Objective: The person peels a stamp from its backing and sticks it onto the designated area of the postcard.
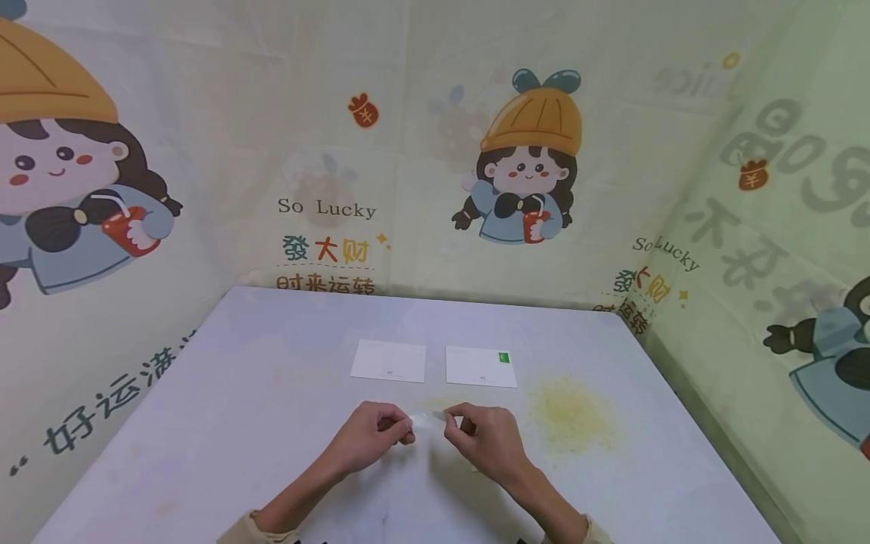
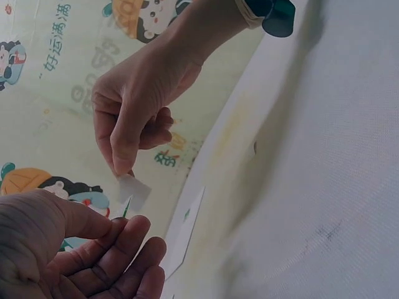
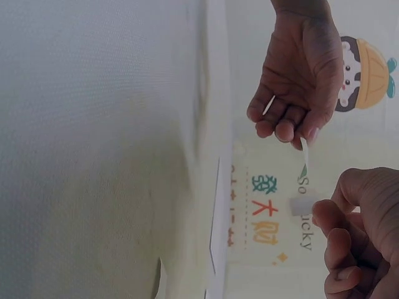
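Observation:
Over the front of the table, my left hand (image 1: 370, 437) and right hand (image 1: 491, 442) face each other, fingertips a short way apart. Between the left thumb and fingers is pinched a thin small piece with green on it, probably a stamp (image 3: 304, 161), seen nearly edge-on in both wrist views. A small whitish, see-through square (image 2: 136, 191) is pinched by the right thumb and forefinger. Beyond the hands lie two white cards: a plain left card (image 1: 387, 361) and a right card (image 1: 476, 366) with a green stamp (image 1: 504, 357) at its upper right corner.
A white table (image 1: 285, 325) carries everything, with a yellowish stain (image 1: 574, 414) right of the hands. On its surface below the right hand lies a small curled scrap (image 2: 255, 147). Printed cloth (image 1: 408, 151) hangs around the back and sides.

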